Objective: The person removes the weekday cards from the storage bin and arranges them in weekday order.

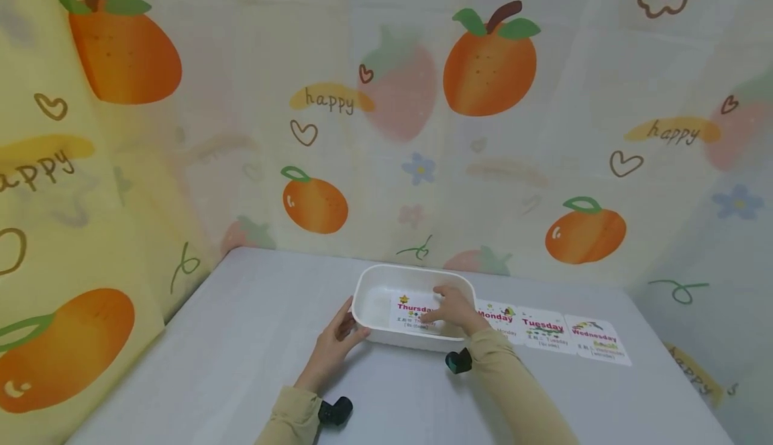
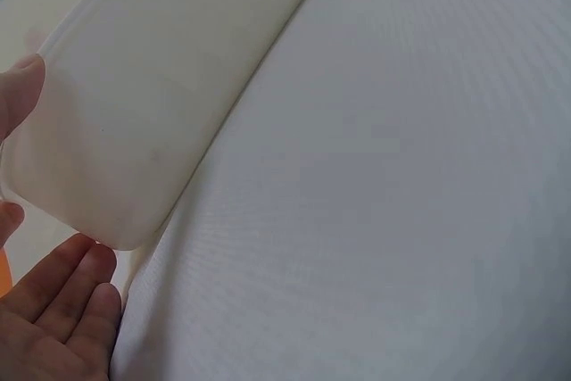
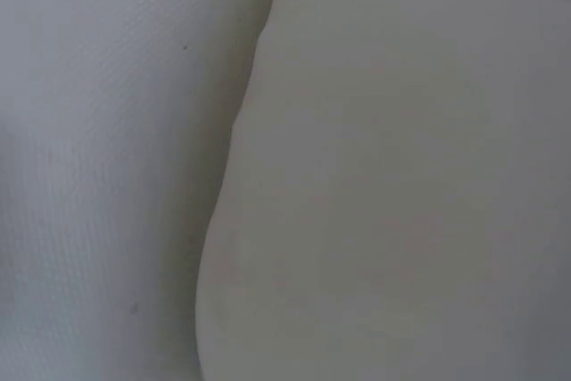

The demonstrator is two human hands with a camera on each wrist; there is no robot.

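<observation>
A white rectangular tub [image 1: 410,341] stands on the table. Its left end is held by my left hand [image 1: 333,341], and the left wrist view shows the thumb on the tub's wall [image 2: 152,104] with other fingers against its lower corner. Inside the tub is a Thursday card [image 1: 406,317] with a star at its top. Over the card's right side reaches my right hand [image 1: 457,309], thumb and fingers spread apart. Whether its fingertips touch the card cannot be made out. The right wrist view holds only the tub's outer wall [image 3: 375,176] and white cloth.
To the right of the tub lie a Monday card [image 1: 498,315], a Tuesday card [image 1: 542,329] and a Wednesday card [image 1: 598,339] in a row. The tub and the right arm partly cover the Monday card. A fruit-printed curtain [image 1: 386,183] hangs behind the white table [image 1: 241,337].
</observation>
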